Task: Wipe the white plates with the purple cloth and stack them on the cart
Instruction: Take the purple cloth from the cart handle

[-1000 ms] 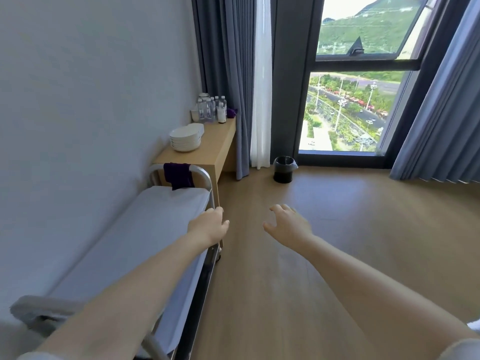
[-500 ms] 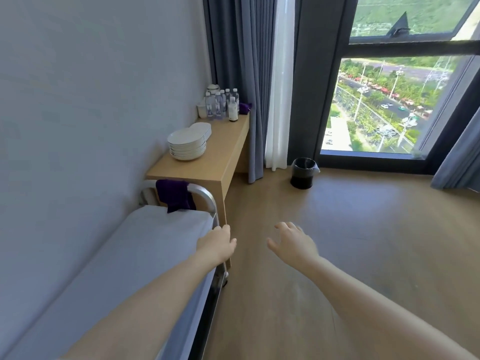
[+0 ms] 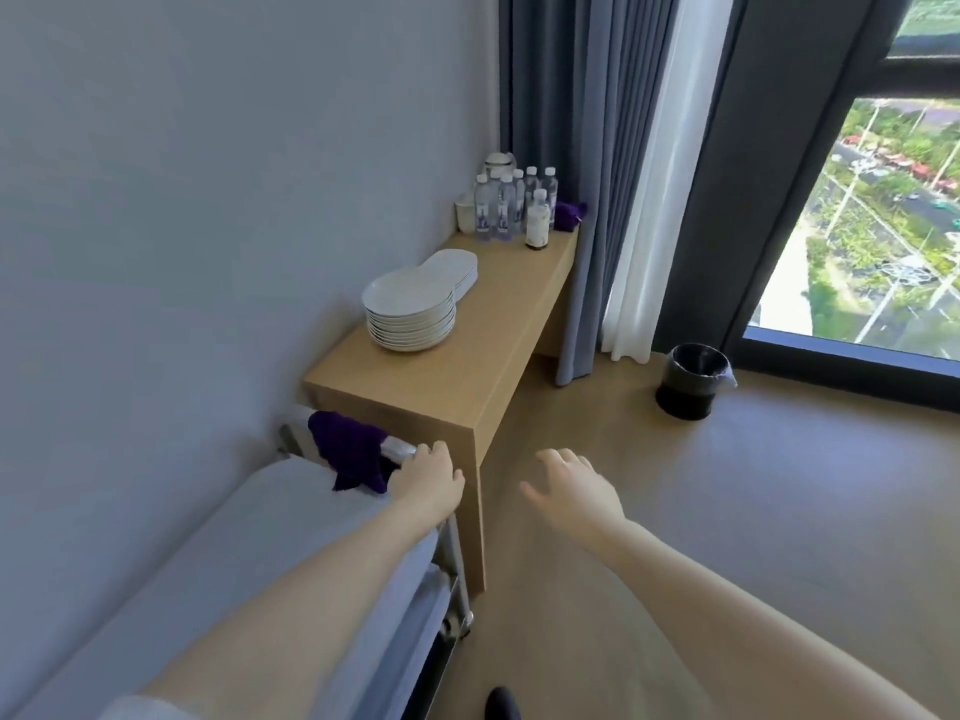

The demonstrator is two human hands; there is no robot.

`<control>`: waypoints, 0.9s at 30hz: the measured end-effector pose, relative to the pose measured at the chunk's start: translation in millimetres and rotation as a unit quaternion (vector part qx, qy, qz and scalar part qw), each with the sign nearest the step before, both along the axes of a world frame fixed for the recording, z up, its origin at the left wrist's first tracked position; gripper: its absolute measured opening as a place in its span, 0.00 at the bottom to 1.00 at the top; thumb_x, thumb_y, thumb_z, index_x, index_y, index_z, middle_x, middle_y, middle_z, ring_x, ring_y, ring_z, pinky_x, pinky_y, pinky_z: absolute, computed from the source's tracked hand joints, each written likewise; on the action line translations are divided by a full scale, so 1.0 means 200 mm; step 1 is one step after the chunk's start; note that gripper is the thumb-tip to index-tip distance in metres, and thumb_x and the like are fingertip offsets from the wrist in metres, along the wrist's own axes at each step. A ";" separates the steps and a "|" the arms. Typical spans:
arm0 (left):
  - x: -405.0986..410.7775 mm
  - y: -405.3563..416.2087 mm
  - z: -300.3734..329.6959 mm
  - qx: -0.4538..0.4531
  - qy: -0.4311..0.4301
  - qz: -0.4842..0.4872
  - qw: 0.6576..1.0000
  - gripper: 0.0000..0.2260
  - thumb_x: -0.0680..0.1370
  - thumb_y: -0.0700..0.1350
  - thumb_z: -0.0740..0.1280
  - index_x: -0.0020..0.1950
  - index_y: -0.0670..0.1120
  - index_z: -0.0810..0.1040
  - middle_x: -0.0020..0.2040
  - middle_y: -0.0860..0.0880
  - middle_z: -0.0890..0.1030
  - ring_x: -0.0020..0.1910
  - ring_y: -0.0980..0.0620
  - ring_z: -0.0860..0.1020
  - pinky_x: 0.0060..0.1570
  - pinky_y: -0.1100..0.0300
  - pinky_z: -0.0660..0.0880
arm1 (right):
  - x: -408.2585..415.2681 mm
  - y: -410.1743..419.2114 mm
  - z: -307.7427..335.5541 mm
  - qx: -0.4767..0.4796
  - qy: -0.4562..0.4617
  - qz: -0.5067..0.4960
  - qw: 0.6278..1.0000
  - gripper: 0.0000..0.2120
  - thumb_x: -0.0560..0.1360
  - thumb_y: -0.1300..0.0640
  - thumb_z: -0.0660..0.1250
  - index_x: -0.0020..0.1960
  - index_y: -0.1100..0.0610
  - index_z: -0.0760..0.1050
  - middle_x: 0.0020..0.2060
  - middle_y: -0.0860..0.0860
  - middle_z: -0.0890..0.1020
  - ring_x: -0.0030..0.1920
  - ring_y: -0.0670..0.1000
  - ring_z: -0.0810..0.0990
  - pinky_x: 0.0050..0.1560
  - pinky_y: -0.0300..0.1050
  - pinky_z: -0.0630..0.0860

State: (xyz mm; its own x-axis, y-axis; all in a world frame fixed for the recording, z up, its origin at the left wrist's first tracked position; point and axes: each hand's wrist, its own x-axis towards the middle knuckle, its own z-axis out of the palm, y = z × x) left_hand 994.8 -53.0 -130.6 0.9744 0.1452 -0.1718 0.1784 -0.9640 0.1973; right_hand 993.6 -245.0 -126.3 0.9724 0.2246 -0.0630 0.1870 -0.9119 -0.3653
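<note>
A stack of white plates (image 3: 410,317) stands on the wooden side table (image 3: 457,387) against the wall, with more white plates (image 3: 457,267) just behind it. A purple cloth (image 3: 350,452) hangs over the metal end rail of the cart (image 3: 291,517), whose top is covered in grey-white. My left hand (image 3: 428,478) hovers at the rail just right of the cloth, fingers loosely curled, holding nothing. Over the floor beside the table's end, my right hand (image 3: 574,488) is held out with relaxed fingers and is empty.
Several water bottles (image 3: 506,207), a white pot and a second purple cloth (image 3: 569,215) crowd the table's far end. A black bin (image 3: 691,381) stands on the wood floor by the window. Grey curtains hang behind the table. A dark shoe tip (image 3: 504,704) shows below.
I have moved closer to the table and cart end. Both hands have come forward; my left hand went from the cart's side edge up to the rail beside the purple cloth.
</note>
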 end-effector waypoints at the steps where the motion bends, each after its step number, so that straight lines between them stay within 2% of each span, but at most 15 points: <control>1: 0.09 0.04 -0.02 0.006 -0.001 0.013 1.000 0.15 0.82 0.49 0.55 0.65 0.42 0.67 0.62 0.43 0.72 0.58 0.45 0.73 0.46 0.54 0.72 | 0.10 0.03 -0.01 0.004 -0.001 0.009 1.000 0.24 0.79 0.42 0.57 0.71 0.52 0.64 0.65 0.48 0.72 0.66 0.51 0.69 0.57 0.46 0.71; 3: 0.27 0.13 -0.06 0.013 -0.008 0.045 0.999 0.15 0.82 0.49 0.55 0.64 0.42 0.67 0.62 0.43 0.72 0.58 0.45 0.72 0.46 0.54 0.72 | 0.30 0.11 -0.04 0.012 -0.005 0.027 1.000 0.24 0.79 0.42 0.58 0.71 0.52 0.65 0.65 0.49 0.72 0.65 0.51 0.69 0.57 0.46 0.72; 7: 0.55 0.32 -0.13 0.007 -0.021 0.132 0.991 0.17 0.82 0.49 0.56 0.67 0.42 0.66 0.64 0.42 0.71 0.61 0.44 0.71 0.53 0.52 0.75 | 0.65 0.30 -0.08 0.019 0.011 0.064 0.998 0.25 0.79 0.42 0.57 0.72 0.52 0.64 0.65 0.49 0.72 0.65 0.51 0.69 0.58 0.48 0.73; 12: 0.74 0.52 -0.19 0.010 -0.049 0.243 0.969 0.15 0.82 0.47 0.57 0.65 0.42 0.67 0.63 0.42 0.72 0.60 0.45 0.72 0.51 0.55 0.74 | 0.95 0.59 -0.12 0.023 0.057 0.137 0.989 0.25 0.79 0.43 0.58 0.73 0.52 0.63 0.66 0.50 0.72 0.63 0.52 0.72 0.56 0.48 0.76; 16: 0.78 0.63 -0.24 -0.052 -0.044 0.353 0.933 0.14 0.80 0.45 0.59 0.64 0.40 0.66 0.63 0.40 0.70 0.62 0.42 0.70 0.53 0.52 0.73 | 1.08 0.83 -0.17 0.029 0.099 0.214 0.971 0.24 0.80 0.44 0.58 0.73 0.52 0.63 0.67 0.51 0.71 0.64 0.51 0.72 0.57 0.46 0.75; 22: 0.79 0.73 -0.34 -0.153 -0.089 0.455 0.873 0.22 0.80 0.42 0.62 0.72 0.37 0.61 0.69 0.39 0.66 0.69 0.41 0.63 0.64 0.53 0.66 | 1.15 1.15 -0.31 0.049 0.236 0.307 0.921 0.25 0.81 0.48 0.60 0.74 0.56 0.61 0.69 0.53 0.70 0.65 0.52 0.72 0.61 0.43 0.72; 24: 0.79 0.74 -0.37 -0.206 -0.091 0.507 0.832 0.25 0.79 0.42 0.64 0.73 0.38 0.59 0.68 0.38 0.67 0.68 0.40 0.67 0.62 0.52 0.69 | 1.15 1.22 -0.35 0.071 0.299 0.311 0.900 0.24 0.81 0.48 0.60 0.73 0.56 0.62 0.67 0.54 0.72 0.62 0.51 0.74 0.54 0.39 0.71; 27: 0.79 0.75 -0.40 -0.278 -0.094 0.550 0.782 0.28 0.79 0.43 0.64 0.75 0.41 0.55 0.65 0.39 0.73 0.61 0.40 0.75 0.55 0.52 0.73 | 1.14 1.27 -0.39 0.104 0.374 0.321 0.864 0.17 0.81 0.50 0.59 0.67 0.58 0.68 0.54 0.52 0.79 0.47 0.46 0.78 0.39 0.34 0.72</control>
State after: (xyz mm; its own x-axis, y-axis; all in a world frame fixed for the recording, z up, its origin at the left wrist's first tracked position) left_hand 1152.7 97.2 -211.3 0.3276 0.8671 -0.3752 0.7571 -0.0034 0.6532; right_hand 1222.4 8.7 -204.8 0.3484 0.7845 -0.5131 0.2712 -0.6083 -0.7459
